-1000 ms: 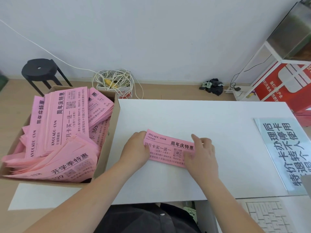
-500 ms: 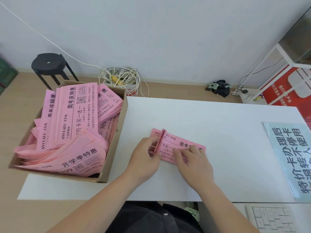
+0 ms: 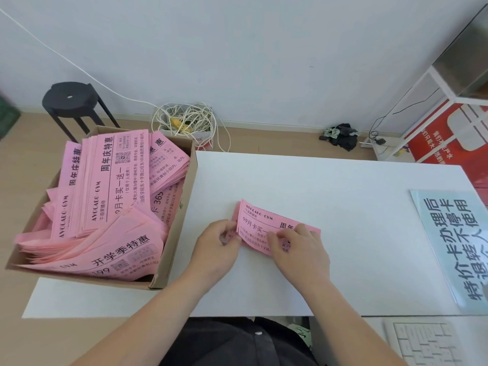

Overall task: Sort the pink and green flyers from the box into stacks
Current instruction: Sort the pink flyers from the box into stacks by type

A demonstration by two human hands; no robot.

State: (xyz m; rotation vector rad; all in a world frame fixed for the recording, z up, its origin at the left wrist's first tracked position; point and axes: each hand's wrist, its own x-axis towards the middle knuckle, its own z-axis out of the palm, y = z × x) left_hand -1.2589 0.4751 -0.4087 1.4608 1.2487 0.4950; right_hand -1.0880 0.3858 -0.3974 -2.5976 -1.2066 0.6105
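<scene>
Left hand sits just right of the cardboard box, its fingers curled and pinching the left edge of the small pink stack on the white table. The top sheets there look slightly lifted and fanned. The box beside it is heaped with loose pink flyers lying at several angles, and no green ones show from this view, so most of the sorting appears to be ahead. On the other end of the stack the right hand has its fingers bent over the top sheet, thumb and fingertips gripping the paper and covering much of the print. The step looks like squaring the pile. To do it well, the left hand should tap or slide the raised edge flush while the right hand holds the far end down lightly rather than hard, since thin paper creases and buckles under pressure. Keeping the pile well apart from the blue sign at the right leaves room for a second stack between them.
</scene>
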